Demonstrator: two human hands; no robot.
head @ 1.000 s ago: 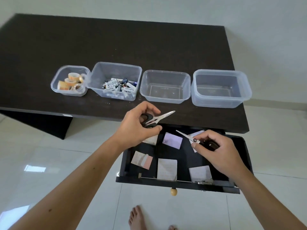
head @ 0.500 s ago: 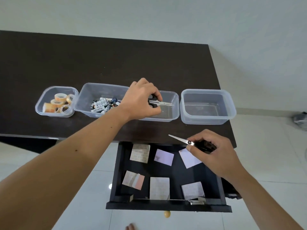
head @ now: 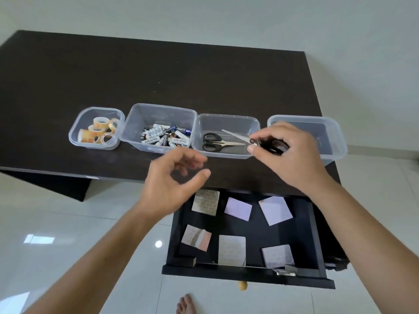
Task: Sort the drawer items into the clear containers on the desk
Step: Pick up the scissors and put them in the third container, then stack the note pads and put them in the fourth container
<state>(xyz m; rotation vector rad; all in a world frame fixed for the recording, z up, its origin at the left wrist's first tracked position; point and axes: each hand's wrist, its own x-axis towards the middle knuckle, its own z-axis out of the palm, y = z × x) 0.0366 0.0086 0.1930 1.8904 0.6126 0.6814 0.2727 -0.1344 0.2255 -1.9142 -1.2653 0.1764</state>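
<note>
Containers stood in a row of four near the front edge of the dark desk [head: 158, 71]. From the left, the tape container [head: 74, 137] held rolls of clear tape [head: 99, 130]; the battery container [head: 136, 123], touching it, held loose batteries [head: 165, 137]. The third container [head: 226, 120] held one pair of black-handled scissors [head: 217, 142] lying flat with blades closed and pointing right. The fourth container [head: 335, 141] appeared to hold nothing.

The left hand [head: 172, 184] hovered over the desk's front edge, below the battery container, with fingers loosely curled and apart, gripping nothing. The right hand [head: 288, 157] was pinched on the handles of a second pair of scissors [head: 240, 137], whose blades pointed left over the third container, above the first pair.

Below the desk, the open drawer [head: 317, 234] held six paper note pads [head: 238, 208] spread across its dark floor. A bare foot [head: 186, 305] showed on the tiled floor [head: 56, 223].
</note>
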